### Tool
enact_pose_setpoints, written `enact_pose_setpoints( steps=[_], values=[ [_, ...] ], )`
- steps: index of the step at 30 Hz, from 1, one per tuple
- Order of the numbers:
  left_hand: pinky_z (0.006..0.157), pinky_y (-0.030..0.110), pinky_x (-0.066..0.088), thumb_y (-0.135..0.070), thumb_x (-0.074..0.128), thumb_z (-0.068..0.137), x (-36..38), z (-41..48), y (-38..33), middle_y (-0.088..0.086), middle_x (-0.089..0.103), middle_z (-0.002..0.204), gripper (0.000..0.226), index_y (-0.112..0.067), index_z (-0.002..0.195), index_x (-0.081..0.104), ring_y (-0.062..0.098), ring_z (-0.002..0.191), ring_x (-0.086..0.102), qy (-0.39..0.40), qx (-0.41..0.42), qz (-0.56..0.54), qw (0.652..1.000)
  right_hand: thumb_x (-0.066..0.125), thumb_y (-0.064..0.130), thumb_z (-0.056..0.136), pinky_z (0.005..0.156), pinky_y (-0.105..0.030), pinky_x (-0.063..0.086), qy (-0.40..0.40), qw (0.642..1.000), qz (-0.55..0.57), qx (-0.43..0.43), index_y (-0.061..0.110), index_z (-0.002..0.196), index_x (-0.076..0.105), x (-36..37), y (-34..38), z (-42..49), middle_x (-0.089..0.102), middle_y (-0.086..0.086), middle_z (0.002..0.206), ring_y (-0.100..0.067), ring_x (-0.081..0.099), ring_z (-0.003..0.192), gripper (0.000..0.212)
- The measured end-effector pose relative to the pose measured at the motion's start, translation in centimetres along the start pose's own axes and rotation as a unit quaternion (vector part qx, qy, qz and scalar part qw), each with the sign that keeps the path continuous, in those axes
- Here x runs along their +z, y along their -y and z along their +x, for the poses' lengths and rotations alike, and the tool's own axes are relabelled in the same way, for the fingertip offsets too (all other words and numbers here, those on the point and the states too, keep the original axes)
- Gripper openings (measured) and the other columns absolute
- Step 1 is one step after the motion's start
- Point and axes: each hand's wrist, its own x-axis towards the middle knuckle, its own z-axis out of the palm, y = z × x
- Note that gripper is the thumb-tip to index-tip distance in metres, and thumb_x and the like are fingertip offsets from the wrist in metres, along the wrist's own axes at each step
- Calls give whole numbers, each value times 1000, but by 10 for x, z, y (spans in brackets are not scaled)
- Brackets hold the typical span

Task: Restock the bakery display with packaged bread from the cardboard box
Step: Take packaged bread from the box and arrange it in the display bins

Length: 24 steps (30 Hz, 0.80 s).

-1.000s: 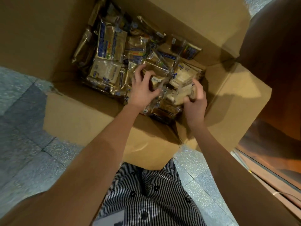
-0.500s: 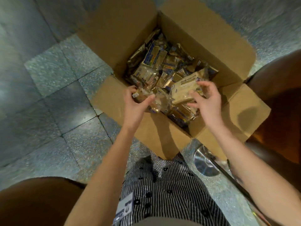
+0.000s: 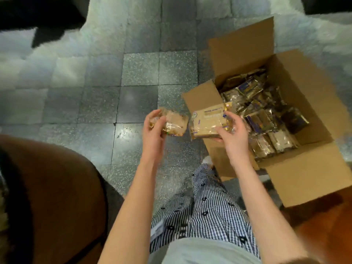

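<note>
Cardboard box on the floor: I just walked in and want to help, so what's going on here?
A person stands over the open cardboard box, which sits on the tiled floor with many wrapped bread packs inside. The left hand grips a small clear-wrapped pack, and the right hand holds a larger labelled pack, both held up just beside the box opening. No display shelf is in view.

Your speckled grey tiled floor (image 3: pixel 139 69) carries the open cardboard box (image 3: pixel 312 103), which stands at your right.
</note>
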Motion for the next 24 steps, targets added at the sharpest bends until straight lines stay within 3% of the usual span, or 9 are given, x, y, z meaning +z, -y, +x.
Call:
enact_pose_setpoints(
  steps=[4,6,9,13,18,21,24],
  values=[
    [59,17,49,2,60,91,-69,-46,-22,8,59,100,23,-15,107,64,4,68,61,-70,39,16,997,61,-9,88,66,-10,52,87,995,-23,-32,13,128,55,37,18,-43,53,15,116,15,57,98,46],
    [59,20,49,0,61,91,-98,-68,-31,7,62,99,20,-18,100,66,9,74,61,-107,51,6,993,62,-8,88,65,-16,56,132,990,-31,-44,12,128,55,56,27,-63,54,15,114,5,61,96,45],
    [66,24,52,-6,62,93,-136,-99,-45,5,66,101,15,-20,98,67,12,82,63,-154,76,-18,985,60,-9,89,62,-20,58,200,977,-43,-59,10,127,54,86,37,-89,54,12,110,6,65,85,44],
    [75,26,53,-3,60,92,-189,-143,-52,2,68,104,22,-15,109,69,13,89,64,-239,124,-31,963,63,-5,90,69,-29,61,293,952,-54,-73,17,130,49,129,38,-122,55,11,118,-8,64,98,48],
    [84,35,54,-2,58,93,-251,-204,-50,7,65,118,34,-22,120,64,17,96,66,-332,154,-103,925,67,-6,85,69,-26,60,409,904,-100,-75,20,121,52,190,31,-163,51,-3,122,-19,61,104,47],
    [73,27,57,2,57,93,-280,-234,-48,3,67,112,34,-18,121,60,13,90,67,-389,165,-159,892,71,-6,79,75,-30,59,463,869,-143,-99,20,120,56,230,30,-186,58,1,114,-4,63,97,50],
    [65,24,57,5,58,91,-301,-259,-51,5,65,109,35,-16,119,56,11,83,69,-442,169,-185,861,66,-12,81,65,-20,57,523,835,-149,-80,5,126,56,273,34,-209,63,5,106,7,65,78,49]
  ],
)
